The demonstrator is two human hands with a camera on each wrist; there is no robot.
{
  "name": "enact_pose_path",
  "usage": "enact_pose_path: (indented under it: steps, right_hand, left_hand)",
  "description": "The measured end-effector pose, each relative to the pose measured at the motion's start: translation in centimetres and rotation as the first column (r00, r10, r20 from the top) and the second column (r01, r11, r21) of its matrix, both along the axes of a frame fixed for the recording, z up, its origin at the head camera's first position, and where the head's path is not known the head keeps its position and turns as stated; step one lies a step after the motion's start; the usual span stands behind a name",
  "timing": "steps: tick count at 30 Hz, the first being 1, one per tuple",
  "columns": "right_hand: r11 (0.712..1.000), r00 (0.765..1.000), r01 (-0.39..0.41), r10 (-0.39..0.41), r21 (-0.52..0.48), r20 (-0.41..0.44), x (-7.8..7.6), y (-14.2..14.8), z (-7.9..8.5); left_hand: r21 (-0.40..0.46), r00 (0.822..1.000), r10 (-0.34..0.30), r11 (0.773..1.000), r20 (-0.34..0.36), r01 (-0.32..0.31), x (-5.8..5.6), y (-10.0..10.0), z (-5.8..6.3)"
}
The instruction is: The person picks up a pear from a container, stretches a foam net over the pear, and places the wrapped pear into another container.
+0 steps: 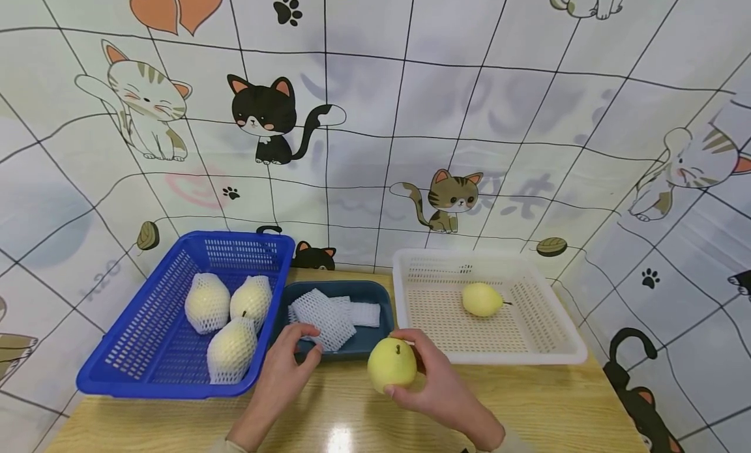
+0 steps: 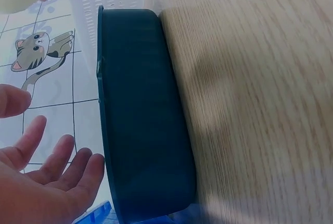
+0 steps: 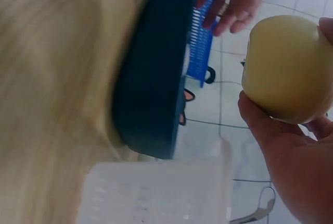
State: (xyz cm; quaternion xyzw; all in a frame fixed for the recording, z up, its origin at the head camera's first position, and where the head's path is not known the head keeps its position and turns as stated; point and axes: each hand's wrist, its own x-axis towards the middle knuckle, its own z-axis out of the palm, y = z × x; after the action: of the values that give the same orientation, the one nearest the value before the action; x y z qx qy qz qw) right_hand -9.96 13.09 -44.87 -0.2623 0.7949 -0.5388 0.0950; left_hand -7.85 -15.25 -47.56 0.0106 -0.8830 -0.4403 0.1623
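My right hand (image 1: 437, 384) grips a yellow-green pear (image 1: 390, 365), its stem facing up, above the front of the table. In the right wrist view the fingers and thumb wrap the lower and far sides of the pear (image 3: 289, 67). My left hand (image 1: 287, 358) hovers at the front rim of a dark teal tray (image 1: 358, 356), fingers loosely bent and holding nothing. Just past its fingertips, white foam net sleeves (image 1: 323, 319) lie inside the tray. The left wrist view shows that hand (image 2: 47, 182) with thumb and fingers apart, beside the tray wall.
On the left stands a blue basket (image 1: 158, 392) with three pears in foam nets (image 1: 231, 352). A white basket (image 1: 499, 358) on the right holds one bare pear (image 1: 482, 300). The wooden table (image 1: 563, 407) meets a cat-patterned wall covering (image 1: 364, 114) behind the containers.
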Motion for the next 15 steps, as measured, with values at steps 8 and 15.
enact_pose_path:
  steps: [8,15]
  right_hand:
    - [0.996,0.997,-0.077,0.078,0.032,-0.005,0.4,-0.9,-2.4]
    - [0.985,0.980,-0.136,0.149,0.102,-0.135,0.4,-1.9,-4.7]
  left_hand:
    - [0.036,1.000,0.007,0.999,-0.008,-0.007,0.0,-0.2,-0.3]
    - [0.051,1.000,0.012,0.999,0.004,-0.013,0.0,-0.2,-0.3]
